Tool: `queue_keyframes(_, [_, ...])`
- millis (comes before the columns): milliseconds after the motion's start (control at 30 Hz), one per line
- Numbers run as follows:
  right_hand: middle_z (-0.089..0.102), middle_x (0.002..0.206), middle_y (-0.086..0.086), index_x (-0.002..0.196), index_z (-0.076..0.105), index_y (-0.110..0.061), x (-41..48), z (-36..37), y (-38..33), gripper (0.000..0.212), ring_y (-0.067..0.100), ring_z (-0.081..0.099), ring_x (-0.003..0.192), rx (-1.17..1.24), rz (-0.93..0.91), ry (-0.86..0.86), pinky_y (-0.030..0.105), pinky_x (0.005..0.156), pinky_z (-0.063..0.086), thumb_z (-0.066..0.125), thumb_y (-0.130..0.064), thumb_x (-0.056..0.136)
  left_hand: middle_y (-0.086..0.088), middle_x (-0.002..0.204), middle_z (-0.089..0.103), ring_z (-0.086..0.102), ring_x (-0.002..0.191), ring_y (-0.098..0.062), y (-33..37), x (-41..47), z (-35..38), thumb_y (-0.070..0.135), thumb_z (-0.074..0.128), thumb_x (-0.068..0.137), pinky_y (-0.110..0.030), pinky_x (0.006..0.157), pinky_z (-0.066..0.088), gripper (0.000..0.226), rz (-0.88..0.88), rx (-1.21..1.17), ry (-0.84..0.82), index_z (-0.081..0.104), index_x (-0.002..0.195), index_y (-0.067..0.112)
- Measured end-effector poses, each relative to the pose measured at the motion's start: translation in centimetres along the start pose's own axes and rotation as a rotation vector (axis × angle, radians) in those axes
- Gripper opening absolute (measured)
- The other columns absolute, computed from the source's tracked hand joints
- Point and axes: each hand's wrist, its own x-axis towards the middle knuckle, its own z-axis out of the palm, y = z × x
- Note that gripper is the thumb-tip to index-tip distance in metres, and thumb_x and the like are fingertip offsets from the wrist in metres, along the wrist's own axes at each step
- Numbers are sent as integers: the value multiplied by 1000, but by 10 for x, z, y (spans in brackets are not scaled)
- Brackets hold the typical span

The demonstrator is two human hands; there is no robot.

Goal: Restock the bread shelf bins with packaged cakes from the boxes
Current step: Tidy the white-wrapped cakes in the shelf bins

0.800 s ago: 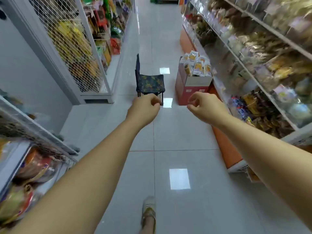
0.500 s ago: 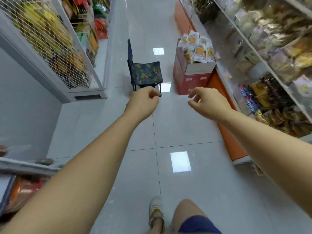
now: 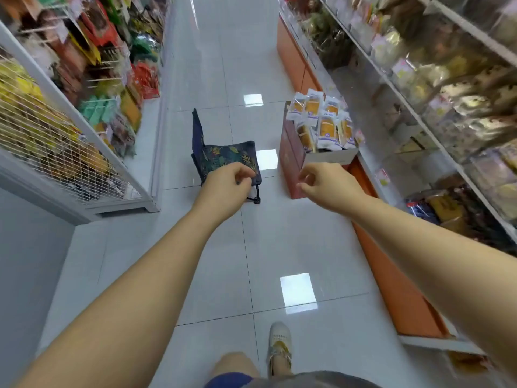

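A red cardboard box (image 3: 291, 163) stands on the aisle floor against the right shelf, filled with upright packaged cakes (image 3: 326, 127) in clear and white wrappers. My left hand (image 3: 226, 186) is stretched out in front of me, loosely curled with nothing in it, over the near edge of a small folding chair. My right hand (image 3: 327, 186) is held out just short of the box's near side, fingers bent and slightly apart, empty. The bread shelf bins (image 3: 447, 107) run along the right, holding wrapped goods.
A low dark folding chair (image 3: 223, 158) with a leaf print sits mid-aisle, left of the box. A wire-mesh snack rack (image 3: 70, 135) lines the left side. The orange shelf base (image 3: 397, 289) runs along the right. My shoe (image 3: 279, 345) is on the tiled floor.
I have walked forward down the aisle; the box and chair are closer. Both hands stay held out and empty, the right one now near the box.
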Motion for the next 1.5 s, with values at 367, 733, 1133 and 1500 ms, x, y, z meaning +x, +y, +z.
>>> queue_keyframes(367, [58, 85, -7, 106, 64, -19, 215, -17, -11, 20, 16, 58, 84, 2, -44, -3, 30, 70, 47, 57, -30, 91, 16, 96, 60, 53, 78, 4, -33, 208, -46, 21, 49, 95, -3, 59, 37, 16, -10, -12, -12, 61, 100, 31])
queue_keyframes(733, [62, 87, -6, 100, 66, -19, 369, -50, 42, 16, 14, 57, 80, 30, 172, 2, 27, 66, 43, 58, -29, 90, 18, 95, 58, 57, 86, -5, 4, 422, -40, 22, 50, 95, -19, 73, 47, 17, 94, 11, -203, 62, 102, 31])
queue_keyframes(1133, [62, 91, -8, 104, 64, -21, 549, -117, 153, 17, 13, 56, 79, 20, 195, -39, 25, 58, 39, 55, -30, 92, 17, 96, 56, 54, 93, -6, 91, 631, 29, 21, 48, 96, -24, 80, 45, 21, 94, 33, -217, 64, 107, 29])
queue_keyframes(1500, [65, 102, -7, 114, 60, -24, 645, -157, 207, 24, 11, 53, 80, 9, 238, -62, 28, 68, 44, 52, -36, 94, 13, 104, 60, 57, 95, -9, 131, 770, 62, 22, 48, 95, -28, 85, 48, 21, 102, 62, -287, 64, 107, 27])
